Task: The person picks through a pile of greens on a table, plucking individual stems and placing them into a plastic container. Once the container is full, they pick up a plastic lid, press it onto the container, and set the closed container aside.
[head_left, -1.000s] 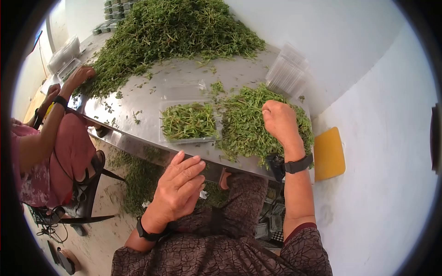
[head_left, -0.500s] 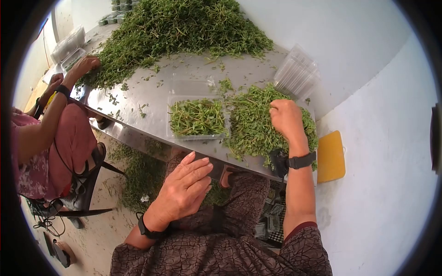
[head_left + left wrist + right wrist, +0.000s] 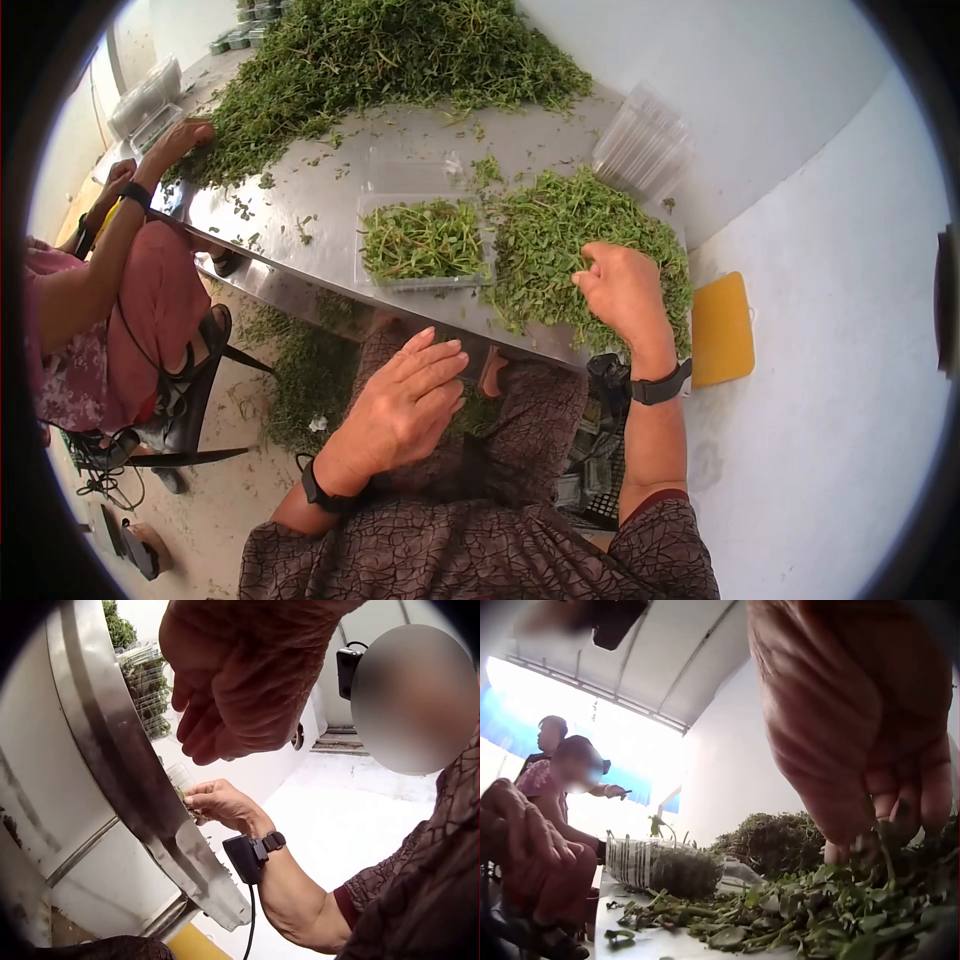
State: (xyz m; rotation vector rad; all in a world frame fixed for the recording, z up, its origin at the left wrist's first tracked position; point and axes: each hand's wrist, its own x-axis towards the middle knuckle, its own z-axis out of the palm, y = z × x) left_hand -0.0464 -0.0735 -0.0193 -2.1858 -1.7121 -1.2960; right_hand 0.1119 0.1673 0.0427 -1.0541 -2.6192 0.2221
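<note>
My right hand (image 3: pixel 625 292) is over the near pile of leafy green stems (image 3: pixel 540 245), its thumb and fingers curled together. In the right wrist view this hand (image 3: pixel 855 720) reaches down into the greens (image 3: pixel 780 907), and in the left wrist view it (image 3: pixel 225 806) pinches bits of green. My left hand (image 3: pixel 405 405) hangs in the air before the table edge, fingers extended, holding nothing. Between the hands, left of the pile, an open clear plastic box (image 3: pixel 372 275) holds cut greens (image 3: pixel 422 240); its lid (image 3: pixel 410 178) lies back on the table.
A large heap of greens (image 3: pixel 400 60) covers the back of the metal table (image 3: pixel 330 215). Stacked clear boxes (image 3: pixel 643 142) lean at the right wall, near a yellow board (image 3: pixel 722 330). At the left, a seated person's hand (image 3: pixel 180 142) touches the heap.
My right hand has moved slightly down and toward the near side of the pile, its thumb and index finger more visible. My left hand has shifted a little right in the picture.
</note>
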